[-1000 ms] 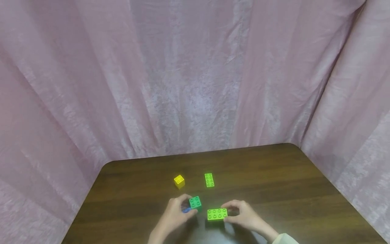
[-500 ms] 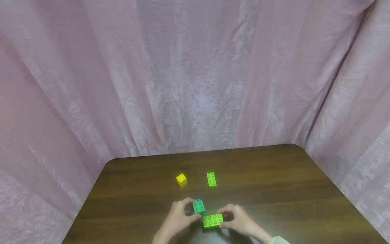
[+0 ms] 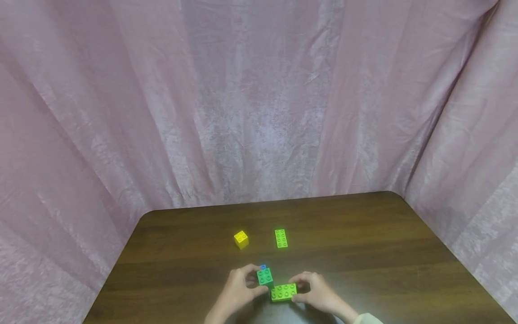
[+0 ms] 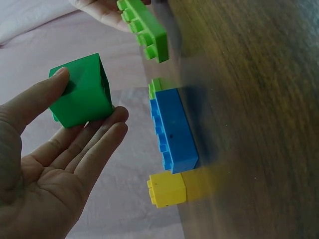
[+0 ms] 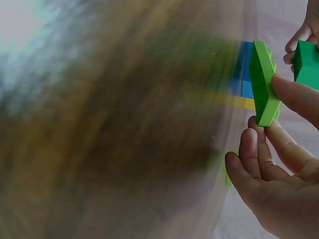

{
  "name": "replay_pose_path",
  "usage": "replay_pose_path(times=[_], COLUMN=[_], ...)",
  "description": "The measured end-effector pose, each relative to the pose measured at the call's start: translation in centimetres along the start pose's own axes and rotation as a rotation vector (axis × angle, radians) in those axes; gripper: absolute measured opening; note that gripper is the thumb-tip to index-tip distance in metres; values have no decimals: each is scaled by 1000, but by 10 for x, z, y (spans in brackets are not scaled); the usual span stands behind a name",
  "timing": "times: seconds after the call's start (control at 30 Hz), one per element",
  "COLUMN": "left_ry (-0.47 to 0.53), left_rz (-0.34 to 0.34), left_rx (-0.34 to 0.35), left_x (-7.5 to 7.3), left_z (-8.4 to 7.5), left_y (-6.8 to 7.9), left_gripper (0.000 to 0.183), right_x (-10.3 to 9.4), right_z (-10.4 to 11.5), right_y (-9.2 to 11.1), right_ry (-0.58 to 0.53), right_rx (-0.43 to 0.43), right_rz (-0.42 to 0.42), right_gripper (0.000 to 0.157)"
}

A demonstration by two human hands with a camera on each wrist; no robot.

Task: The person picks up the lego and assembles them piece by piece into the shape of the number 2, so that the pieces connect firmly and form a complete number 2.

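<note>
My left hand (image 3: 236, 290) pinches a dark green two-by-two toy brick (image 3: 265, 276) between thumb and fingers, studs up in the head view. Its hollow underside edge shows in the left wrist view, where the brick (image 4: 82, 92) is raised above the table. Opposite it, my right hand (image 3: 319, 292) pinches a flat lime-green two-by-four brick (image 3: 284, 293) by one end; the right wrist view shows this brick (image 5: 264, 87) clear of the tabletop. The two held bricks come close together, the green one partly overlapping the lime one's left corner. A blue brick (image 4: 175, 132) lies beyond, mostly hidden behind the green brick from above.
Farther back on the brown wooden table (image 3: 344, 225) sit a yellow two-by-two brick (image 3: 241, 240) and a second lime-green two-by-four brick (image 3: 281, 238). Pink curtains (image 3: 259, 112) hang behind the table and along its sides.
Both held bricks have come closer together and nearer the person, the lime one shifting left. The blue brick now shows behind the green one. Over the last half second the hands have barely moved.
</note>
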State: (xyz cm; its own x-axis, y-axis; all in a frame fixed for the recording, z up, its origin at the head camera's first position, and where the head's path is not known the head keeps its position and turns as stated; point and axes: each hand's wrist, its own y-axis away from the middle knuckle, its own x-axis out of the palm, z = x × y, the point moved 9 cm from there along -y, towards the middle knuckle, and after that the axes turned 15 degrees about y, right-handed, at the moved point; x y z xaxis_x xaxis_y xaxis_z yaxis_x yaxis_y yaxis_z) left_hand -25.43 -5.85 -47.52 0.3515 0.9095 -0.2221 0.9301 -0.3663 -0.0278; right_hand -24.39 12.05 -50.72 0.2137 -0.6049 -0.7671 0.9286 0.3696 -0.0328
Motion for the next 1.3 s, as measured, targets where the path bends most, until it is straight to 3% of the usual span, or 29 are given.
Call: replay_pose_path(times=[0.33,0.6,1.3], left_ry=[102,127,123], left_rz=[7,14,36], left_rx=[5,5,-57], left_x=[0,2,15], left_z=[3,7,21], left_y=[0,0,-4], left_gripper=[44,46,47], right_x=[4,10,10], right_z=[-5,-15,-22], right_y=[0,-3,-7], right_ry=[-39,-146,-105], right_rx=[-24,-18,-16], right_rz=[15,69,71], right_gripper=[37,37,37])
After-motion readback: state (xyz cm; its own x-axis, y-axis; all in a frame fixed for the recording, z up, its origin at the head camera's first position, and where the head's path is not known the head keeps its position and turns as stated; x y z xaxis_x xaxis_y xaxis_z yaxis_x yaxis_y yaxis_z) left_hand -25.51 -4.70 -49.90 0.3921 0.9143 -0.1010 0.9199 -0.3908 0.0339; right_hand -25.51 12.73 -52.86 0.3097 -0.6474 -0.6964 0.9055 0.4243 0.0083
